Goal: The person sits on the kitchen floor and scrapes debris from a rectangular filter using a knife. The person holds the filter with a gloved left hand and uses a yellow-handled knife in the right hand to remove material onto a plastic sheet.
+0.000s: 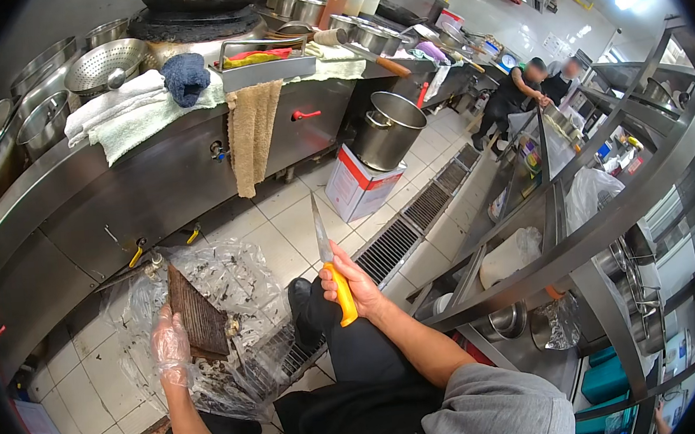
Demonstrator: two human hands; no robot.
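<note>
My left hand (170,344), in a clear disposable glove, grips the left edge of a brown, ridged, crusted slab (194,311); its material is unclear. The slab stands tilted over a clear plastic sheet (243,266) spread on the floor, strewn with dark flakes. Beside its lower right edge shows a brass-coloured fitting (232,326); I cannot tell whether they are joined. My bare right hand (359,284) holds a knife (344,295) by its yellow handle, the narrow blade pointing up and away from me. The blade is apart from the slab.
A steel cooking range (151,166) runs along the left, bearing towels (146,110) and pans. Ahead, a steel pot (386,133) stands on a carton (360,185). A floor drain grate (387,250) crosses the tiles. Steel shelving (573,247) lines the right; two people (528,86) stand farther back.
</note>
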